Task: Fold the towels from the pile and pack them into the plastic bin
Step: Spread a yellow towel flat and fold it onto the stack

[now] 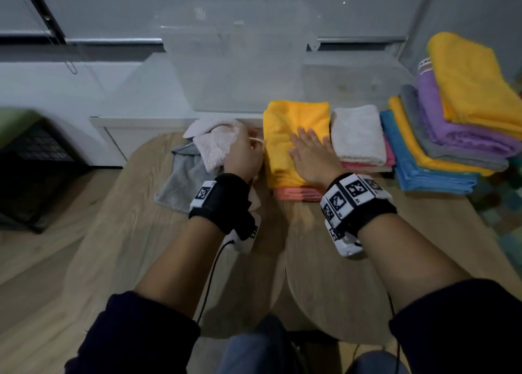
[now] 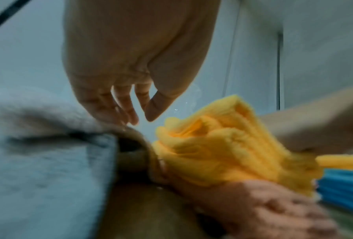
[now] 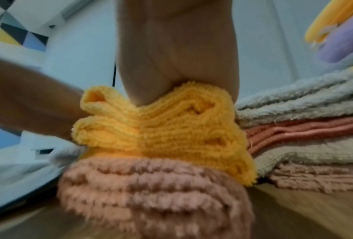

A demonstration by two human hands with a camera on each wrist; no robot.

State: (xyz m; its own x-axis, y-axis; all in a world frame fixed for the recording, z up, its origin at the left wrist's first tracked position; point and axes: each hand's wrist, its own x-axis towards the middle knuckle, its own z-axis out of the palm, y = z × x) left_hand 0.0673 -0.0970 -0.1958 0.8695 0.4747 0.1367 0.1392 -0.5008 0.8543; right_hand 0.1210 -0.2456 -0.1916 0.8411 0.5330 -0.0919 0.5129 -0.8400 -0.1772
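left hand point(image 2: 130, 64): fills top of view, fingers point(image 2: 122, 103) hanging loose, tips just above grey towel, nothing gripped
grey towel point(image 2: 38, 153): left side, rumpled, blurred
yellow towel point(image 2: 222, 153): folded, centre-right, layered edge toward camera
peach towel point(image 2: 263, 210): under yellow towel
right arm point(image 2: 314, 126): resting on yellow towel
blue towels point(image 2: 343, 190): right edge

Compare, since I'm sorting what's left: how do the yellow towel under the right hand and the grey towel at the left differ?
The yellow terry towel is folded into a neat rectangle; the grey fleecy towel lies loose and unfolded. The yellow one sits on a folded salmon towel; the grey one lies on the wooden table. Neither is in the bin.
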